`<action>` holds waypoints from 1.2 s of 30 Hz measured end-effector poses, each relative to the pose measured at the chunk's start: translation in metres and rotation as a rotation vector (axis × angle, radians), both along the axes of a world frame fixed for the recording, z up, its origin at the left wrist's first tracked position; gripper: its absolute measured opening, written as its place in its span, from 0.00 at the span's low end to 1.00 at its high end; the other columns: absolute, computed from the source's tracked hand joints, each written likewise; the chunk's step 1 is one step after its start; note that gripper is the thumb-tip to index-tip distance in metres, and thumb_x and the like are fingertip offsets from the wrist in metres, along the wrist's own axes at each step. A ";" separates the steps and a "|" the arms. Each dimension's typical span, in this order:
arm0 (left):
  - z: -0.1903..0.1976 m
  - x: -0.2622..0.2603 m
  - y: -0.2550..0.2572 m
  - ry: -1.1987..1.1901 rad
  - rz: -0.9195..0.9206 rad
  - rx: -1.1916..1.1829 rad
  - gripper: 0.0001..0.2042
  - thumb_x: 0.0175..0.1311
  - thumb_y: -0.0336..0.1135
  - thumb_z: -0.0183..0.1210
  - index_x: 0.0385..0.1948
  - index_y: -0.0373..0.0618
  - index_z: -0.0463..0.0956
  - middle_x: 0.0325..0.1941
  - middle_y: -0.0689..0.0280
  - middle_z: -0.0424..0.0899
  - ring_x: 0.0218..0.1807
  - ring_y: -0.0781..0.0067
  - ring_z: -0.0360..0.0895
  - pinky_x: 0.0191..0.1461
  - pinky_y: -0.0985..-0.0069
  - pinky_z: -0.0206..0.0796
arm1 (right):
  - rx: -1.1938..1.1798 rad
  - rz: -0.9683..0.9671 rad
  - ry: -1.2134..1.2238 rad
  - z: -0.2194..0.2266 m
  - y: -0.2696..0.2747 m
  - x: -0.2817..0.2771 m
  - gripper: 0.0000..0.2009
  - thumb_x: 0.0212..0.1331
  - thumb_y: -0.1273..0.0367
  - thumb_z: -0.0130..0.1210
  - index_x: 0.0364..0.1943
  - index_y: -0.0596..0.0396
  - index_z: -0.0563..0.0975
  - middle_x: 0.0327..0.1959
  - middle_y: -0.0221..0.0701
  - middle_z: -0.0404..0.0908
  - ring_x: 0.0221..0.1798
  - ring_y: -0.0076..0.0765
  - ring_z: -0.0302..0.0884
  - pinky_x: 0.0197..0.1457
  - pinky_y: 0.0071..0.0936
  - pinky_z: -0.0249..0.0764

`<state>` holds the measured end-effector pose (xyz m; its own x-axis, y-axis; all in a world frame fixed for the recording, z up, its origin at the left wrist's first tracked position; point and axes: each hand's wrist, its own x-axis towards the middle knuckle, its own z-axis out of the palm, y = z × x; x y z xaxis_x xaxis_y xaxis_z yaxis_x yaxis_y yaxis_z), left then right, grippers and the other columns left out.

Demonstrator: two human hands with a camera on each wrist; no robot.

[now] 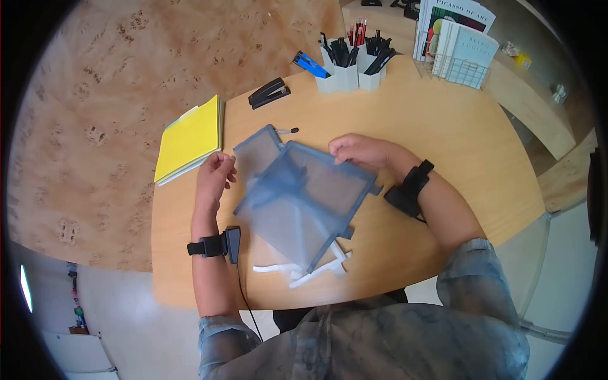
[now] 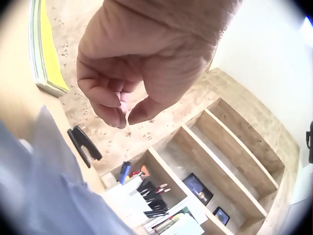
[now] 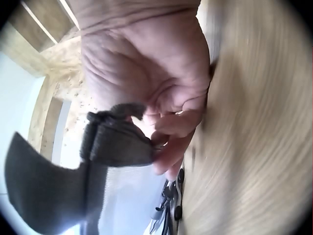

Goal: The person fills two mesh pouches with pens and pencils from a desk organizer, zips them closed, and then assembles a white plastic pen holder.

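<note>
My right hand (image 1: 360, 151) pinches the upper edge of a grey-blue mesh zipper pouch (image 1: 339, 193), tilted over the table. In the right wrist view, the pouch's dark fabric edge (image 3: 122, 142) passes by the curled fingers. Another grey mesh pouch (image 1: 256, 155) lies partly behind it, a dark zipper pull (image 1: 293, 130) at its top. White strips (image 1: 316, 273) show from under the lower corner. To the left of the pouches, my left hand (image 1: 216, 177) hovers by the yellow folder, fingers loosely bent; the left wrist view shows nothing between thumb and fingertips.
The yellow folder (image 1: 190, 140) tops a stack at the table's left edge. Farther back are a black stapler (image 1: 269, 94) and white pen holders (image 1: 346, 80) with pens and a blue cutter. A wire basket (image 1: 459, 73) of books stands at the back right.
</note>
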<state>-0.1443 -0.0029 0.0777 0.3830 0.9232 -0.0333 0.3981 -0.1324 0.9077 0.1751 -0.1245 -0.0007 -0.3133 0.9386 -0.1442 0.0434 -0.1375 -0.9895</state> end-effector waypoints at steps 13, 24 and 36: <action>-0.022 0.017 0.019 0.329 0.043 -0.096 0.21 0.57 0.38 0.61 0.46 0.32 0.68 0.33 0.62 0.79 0.34 0.75 0.75 0.38 0.76 0.67 | 0.071 -0.141 0.363 0.004 -0.006 0.003 0.10 0.49 0.78 0.55 0.33 0.52 0.68 0.32 0.23 0.75 0.34 0.17 0.73 0.38 0.15 0.70; 0.035 0.067 0.017 -0.213 -0.189 -0.246 0.11 0.63 0.31 0.50 0.45 0.41 0.74 0.40 0.63 0.78 0.39 0.70 0.76 0.43 0.75 0.70 | 0.102 -0.247 0.646 0.003 0.000 -0.001 0.18 0.54 0.77 0.54 0.50 0.54 0.69 0.45 0.28 0.76 0.47 0.22 0.74 0.49 0.23 0.70; 0.013 0.116 -0.007 -0.124 -0.232 0.121 0.19 0.71 0.41 0.44 0.53 0.33 0.68 0.45 0.61 0.79 0.44 0.74 0.75 0.48 0.78 0.67 | 0.086 -0.212 0.422 0.002 -0.003 -0.018 0.14 0.58 0.75 0.54 0.49 0.52 0.70 0.42 0.28 0.79 0.44 0.24 0.77 0.44 0.22 0.73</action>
